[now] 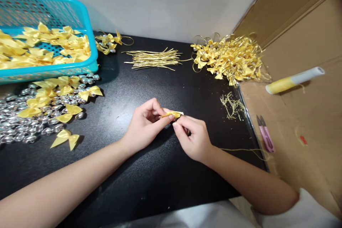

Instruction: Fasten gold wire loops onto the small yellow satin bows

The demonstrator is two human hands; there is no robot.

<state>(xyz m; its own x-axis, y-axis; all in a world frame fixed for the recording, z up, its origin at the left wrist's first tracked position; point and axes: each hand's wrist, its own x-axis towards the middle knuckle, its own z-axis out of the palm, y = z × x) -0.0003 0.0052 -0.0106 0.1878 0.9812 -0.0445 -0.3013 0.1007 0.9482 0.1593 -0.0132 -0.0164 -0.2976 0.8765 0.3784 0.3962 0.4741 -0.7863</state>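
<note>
Over the middle of the black table, my left hand (pixel 146 123) pinches a yellow ribbon bow (pixel 175 114) between thumb and fingers. My right hand (pixel 193 135) is closed close against the bow's near side, its thumb and forefinger pinched on what looks like a thin gold thread. A length of gold thread (pixel 240 149) comes out from behind my right forearm and runs over the table's right edge. Part of the bow is covered by my fingertips. A single yellow bow (pixel 65 138) lies to the left of my hands.
A turquoise basket (pixel 92 35) of yellow bows stands at back left, above silver beads (pixel 24 124). Cut gold cords (pixel 155 58) lie at the back. Finished bow loops (pixel 229 58) pile at right, near thread scraps (pixel 232 106), pink snips (pixel 265 135) and a thread spool (pixel 294 80).
</note>
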